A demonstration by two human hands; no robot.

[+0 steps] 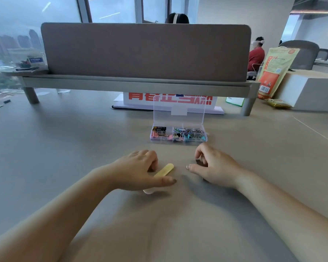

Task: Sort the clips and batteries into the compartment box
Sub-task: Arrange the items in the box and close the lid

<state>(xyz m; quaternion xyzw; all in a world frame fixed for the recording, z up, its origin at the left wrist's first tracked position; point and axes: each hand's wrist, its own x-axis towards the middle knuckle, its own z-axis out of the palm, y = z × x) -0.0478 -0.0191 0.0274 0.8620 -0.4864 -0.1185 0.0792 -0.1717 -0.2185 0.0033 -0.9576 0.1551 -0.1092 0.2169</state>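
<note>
The clear compartment box (178, 141) stands on the table with its lid (179, 110) upright. Its left cells hold black batteries (159, 128) and pink binder clips (158, 134); the right cells hold mixed coloured clips (189, 133). In front of the box, my left hand (138, 171) rests on the table with thumb and fingers either side of a long yellow clip (164, 170). A pale clip (149, 191) peeks out under that palm. My right hand (214, 169) pinches a small dark object (198, 161), too hidden to identify.
A grey desk divider (146, 52) on a raised shelf (140, 86) runs behind the box, with a white sign with red characters (169, 100) under it. An orange and yellow bag (275, 70) and a white box (311, 91) sit at the right. People sit beyond the divider.
</note>
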